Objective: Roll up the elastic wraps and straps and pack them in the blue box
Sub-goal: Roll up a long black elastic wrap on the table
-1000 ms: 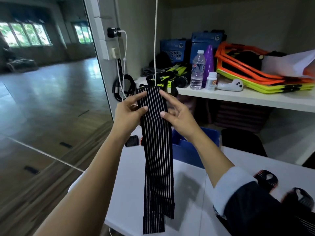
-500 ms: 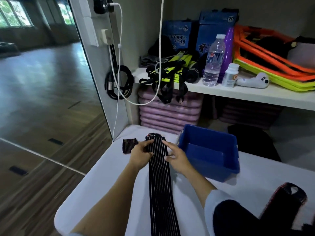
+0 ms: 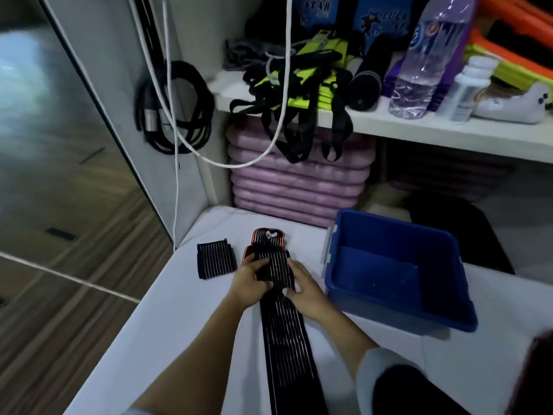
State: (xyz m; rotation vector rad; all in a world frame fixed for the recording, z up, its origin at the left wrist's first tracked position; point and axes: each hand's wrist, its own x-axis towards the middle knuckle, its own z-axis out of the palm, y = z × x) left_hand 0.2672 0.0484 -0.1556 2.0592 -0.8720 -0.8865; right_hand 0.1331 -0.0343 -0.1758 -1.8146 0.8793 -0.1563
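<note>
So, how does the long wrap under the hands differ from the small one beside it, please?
The long wrap lies stretched out; the small wrap is a short piece. The left hand and right hand hold the long wrap; the small wrap lies untouched. The long wrap has orange edging, the small wrap none. Both are black with pale stripes.
</note>
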